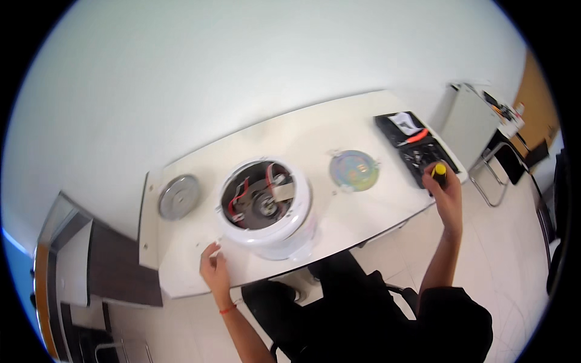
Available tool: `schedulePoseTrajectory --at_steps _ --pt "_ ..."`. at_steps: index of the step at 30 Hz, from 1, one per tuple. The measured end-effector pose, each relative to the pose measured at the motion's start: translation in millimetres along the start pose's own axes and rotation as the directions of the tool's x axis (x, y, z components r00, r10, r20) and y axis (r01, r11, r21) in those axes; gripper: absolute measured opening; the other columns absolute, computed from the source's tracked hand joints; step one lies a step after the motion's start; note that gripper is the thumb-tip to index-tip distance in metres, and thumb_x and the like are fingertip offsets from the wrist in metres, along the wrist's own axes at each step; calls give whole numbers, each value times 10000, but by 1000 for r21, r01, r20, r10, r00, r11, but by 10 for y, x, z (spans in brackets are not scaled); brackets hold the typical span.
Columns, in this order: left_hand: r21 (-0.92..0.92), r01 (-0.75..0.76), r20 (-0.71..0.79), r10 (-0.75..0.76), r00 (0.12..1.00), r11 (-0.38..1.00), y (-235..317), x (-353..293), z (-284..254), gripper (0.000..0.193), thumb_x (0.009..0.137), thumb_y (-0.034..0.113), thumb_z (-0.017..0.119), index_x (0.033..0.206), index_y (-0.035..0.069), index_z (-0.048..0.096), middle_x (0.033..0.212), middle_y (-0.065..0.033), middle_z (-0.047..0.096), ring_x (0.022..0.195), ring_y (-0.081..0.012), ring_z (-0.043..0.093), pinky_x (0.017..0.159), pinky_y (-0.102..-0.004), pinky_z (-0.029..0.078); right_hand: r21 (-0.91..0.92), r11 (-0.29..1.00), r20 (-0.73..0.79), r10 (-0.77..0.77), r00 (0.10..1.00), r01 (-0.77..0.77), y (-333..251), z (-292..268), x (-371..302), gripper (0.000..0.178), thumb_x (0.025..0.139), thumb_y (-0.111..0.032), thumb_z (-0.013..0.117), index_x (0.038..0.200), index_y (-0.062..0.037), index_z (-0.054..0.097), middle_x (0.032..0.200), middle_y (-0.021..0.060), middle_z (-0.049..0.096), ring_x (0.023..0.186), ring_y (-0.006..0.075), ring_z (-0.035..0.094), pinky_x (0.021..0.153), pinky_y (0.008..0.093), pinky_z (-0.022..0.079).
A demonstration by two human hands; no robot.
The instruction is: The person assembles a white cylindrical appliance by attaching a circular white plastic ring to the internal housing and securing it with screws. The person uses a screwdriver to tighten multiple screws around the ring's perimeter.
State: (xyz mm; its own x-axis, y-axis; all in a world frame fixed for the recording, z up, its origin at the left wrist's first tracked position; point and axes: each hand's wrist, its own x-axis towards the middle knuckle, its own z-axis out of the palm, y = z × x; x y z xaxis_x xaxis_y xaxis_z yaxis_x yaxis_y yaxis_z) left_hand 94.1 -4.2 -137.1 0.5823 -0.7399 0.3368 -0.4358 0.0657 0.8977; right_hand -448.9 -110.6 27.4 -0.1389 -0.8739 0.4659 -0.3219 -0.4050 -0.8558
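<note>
A white round appliance housing, like a rice cooker body (pixel 289 228), stands on the white table in front of me. It is uncovered on top, and red wires (pixel 241 196) and a metal centre show inside. My left hand (pixel 214 269) rests at the table's front edge, left of the housing, its fingers loosely bent and apart. On the right, my right hand (pixel 446 192) is closed around a screwdriver with a yellow and black handle (pixel 440 172), over the near end of a black tool case (pixel 396 134). The screwdriver's shaft is hidden.
A grey metal round lid (pixel 180 196) lies at the table's left end. Right of the housing is a shiny, iridescent disc (pixel 354 170). Orange-handled pliers (pixel 416 137) and white paper (pixel 404 123) lie in the case. Beyond stand a side cabinet (pixel 469 124) and chairs.
</note>
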Motion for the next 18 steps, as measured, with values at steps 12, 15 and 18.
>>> schedulePoseTrajectory --at_steps 12,15,18 --pt "-102 3 -18 -5 1000 995 -4 -89 64 264 990 21 595 1228 -7 706 1088 -71 738 786 -103 606 733 -256 511 -282 955 -393 -206 896 96 836 -167 1274 374 1024 -347 736 934 -5 615 737 33 594 640 112 501 624 293 438" --pt "-122 11 -35 -16 999 992 35 -76 56 225 1001 9 588 1179 -15 723 1068 -76 735 797 -109 615 748 -259 514 -389 919 -367 -220 904 66 1165 -95 1422 396 1014 -348 744 940 12 598 727 69 586 650 169 516 645 337 456" --pt "-111 -17 -42 12 999 994 28 -86 23 193 1006 -1 591 1125 -28 739 1049 -84 732 807 -118 625 758 -261 518 -433 900 -349 -224 910 56 1365 -41 1481 388 1022 -346 733 967 13 598 744 81 601 650 187 550 651 344 479"
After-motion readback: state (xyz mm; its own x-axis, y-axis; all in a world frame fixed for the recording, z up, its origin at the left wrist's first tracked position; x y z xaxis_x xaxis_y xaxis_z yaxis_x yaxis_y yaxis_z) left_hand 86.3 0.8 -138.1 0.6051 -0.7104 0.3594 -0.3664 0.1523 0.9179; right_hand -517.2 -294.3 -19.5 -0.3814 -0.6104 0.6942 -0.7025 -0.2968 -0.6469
